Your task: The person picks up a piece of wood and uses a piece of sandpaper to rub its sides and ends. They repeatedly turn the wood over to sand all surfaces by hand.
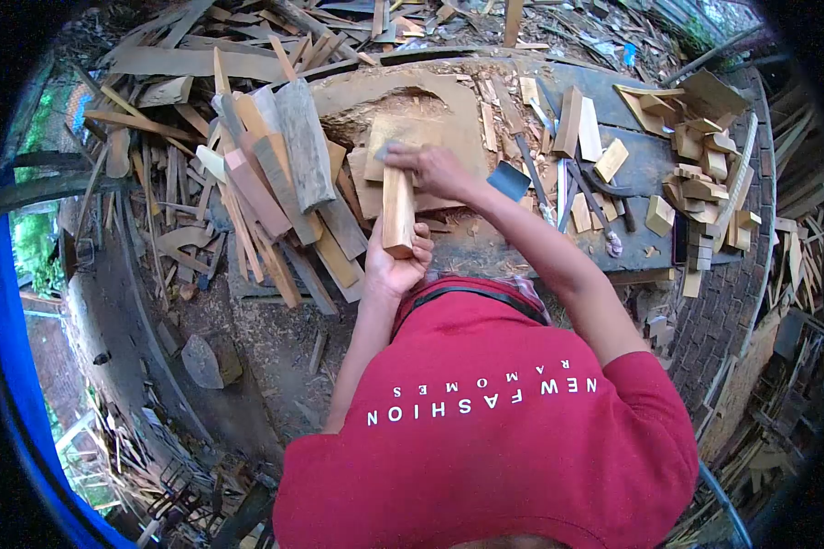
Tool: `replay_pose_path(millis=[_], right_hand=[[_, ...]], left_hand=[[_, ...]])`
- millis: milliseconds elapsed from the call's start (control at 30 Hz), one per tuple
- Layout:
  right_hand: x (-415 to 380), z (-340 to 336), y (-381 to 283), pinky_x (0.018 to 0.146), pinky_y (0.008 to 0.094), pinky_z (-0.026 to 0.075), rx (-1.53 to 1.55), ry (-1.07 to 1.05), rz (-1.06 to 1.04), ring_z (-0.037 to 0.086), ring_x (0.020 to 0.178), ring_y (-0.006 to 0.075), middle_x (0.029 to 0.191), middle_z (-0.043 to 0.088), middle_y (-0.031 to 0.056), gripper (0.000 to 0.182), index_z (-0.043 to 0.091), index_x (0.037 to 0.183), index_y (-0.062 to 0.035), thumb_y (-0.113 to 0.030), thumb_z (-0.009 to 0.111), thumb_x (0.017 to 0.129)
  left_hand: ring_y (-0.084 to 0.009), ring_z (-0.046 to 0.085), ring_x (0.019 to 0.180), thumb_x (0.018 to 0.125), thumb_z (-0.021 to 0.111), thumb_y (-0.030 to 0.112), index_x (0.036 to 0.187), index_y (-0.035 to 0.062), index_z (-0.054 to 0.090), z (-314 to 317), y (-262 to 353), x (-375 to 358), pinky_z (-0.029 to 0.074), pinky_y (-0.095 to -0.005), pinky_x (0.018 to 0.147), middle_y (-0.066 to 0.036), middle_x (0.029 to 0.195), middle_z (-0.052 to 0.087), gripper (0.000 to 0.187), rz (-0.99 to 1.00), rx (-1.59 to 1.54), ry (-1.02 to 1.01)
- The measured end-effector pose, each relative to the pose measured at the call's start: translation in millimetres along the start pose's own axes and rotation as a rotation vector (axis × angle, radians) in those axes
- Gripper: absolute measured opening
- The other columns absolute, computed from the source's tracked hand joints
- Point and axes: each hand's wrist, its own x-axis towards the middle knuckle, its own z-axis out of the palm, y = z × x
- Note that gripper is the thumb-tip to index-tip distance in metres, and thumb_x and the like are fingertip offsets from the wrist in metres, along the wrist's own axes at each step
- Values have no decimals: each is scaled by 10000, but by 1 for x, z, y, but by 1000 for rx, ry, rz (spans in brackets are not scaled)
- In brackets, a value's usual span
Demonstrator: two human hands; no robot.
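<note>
My left hand (399, 263) is closed around the near end of a squared wooden block (397, 206), which points away from my body. My right hand (430, 169) lies across the block's far end, its fingers pressed together. A small greyish patch shows at those fingertips, too blurred to name. Beneath the far end of the block is a flat wooden board (403, 133) on the workbench. Right of my right hand lies a dark flat plate (509, 181).
Long wood offcuts (275, 156) are heaped on the bench's left. Right of the hands lie a curved dark tool (604, 183), a pale block (612, 160) and stacked small blocks (705, 174). Wood scraps (183, 55) cover the ground beyond, and a stump (211, 360) stands lower left.
</note>
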Motion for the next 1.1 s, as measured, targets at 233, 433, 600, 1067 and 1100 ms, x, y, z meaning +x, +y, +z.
replay_pose_path(millis=[233, 433, 600, 1067, 1100], right_hand=[[-23, 6, -24, 734, 408, 501, 10, 0, 4, 624, 849, 317, 1218, 570, 10, 557, 600, 1167, -253, -27, 586, 658], [-90, -22, -74, 723, 387, 506, 17, -39, -164, 618, 835, 294, 1168, 601, 57, 570, 585, 1193, -219, -9, 610, 664], [-57, -3, -34, 733, 366, 517, 7, 90, -144, 623, 866, 277, 1232, 565, 21, 470, 583, 1184, -187, -79, 569, 726], [-77, -12, -75, 809, 392, 486, 10, -77, -231, 601, 884, 325, 1240, 534, 140, 542, 540, 1207, -79, -48, 624, 672], [-88, -23, -94, 812, 387, 484, 51, -16, -309, 598, 863, 318, 1213, 555, 135, 537, 538, 1208, -67, -48, 619, 677]], left_hand=[[-156, 531, 727, 836, 584, 448, 1164, 63, 478, -2, 16, 0, 479, -254, 580, -109, 940, 503, 517, 34, 43, -76], [-177, 559, 673, 845, 557, 461, 1058, 135, 544, 19, -14, -2, 488, -228, 495, -33, 904, 581, 389, 280, 180, 259], [-173, 545, 679, 839, 545, 501, 1069, 109, 525, 3, -3, -1, 496, -261, 540, -32, 851, 549, 456, 123, 232, 49], [-254, 593, 839, 893, 444, 478, 1172, 78, 482, 19, -12, -5, 507, -326, 696, -121, 1003, 587, 490, 342, 322, 293], [-265, 593, 848, 898, 428, 480, 1158, 111, 500, 28, -16, -10, 504, -309, 692, -113, 994, 590, 458, 321, 331, 328]])
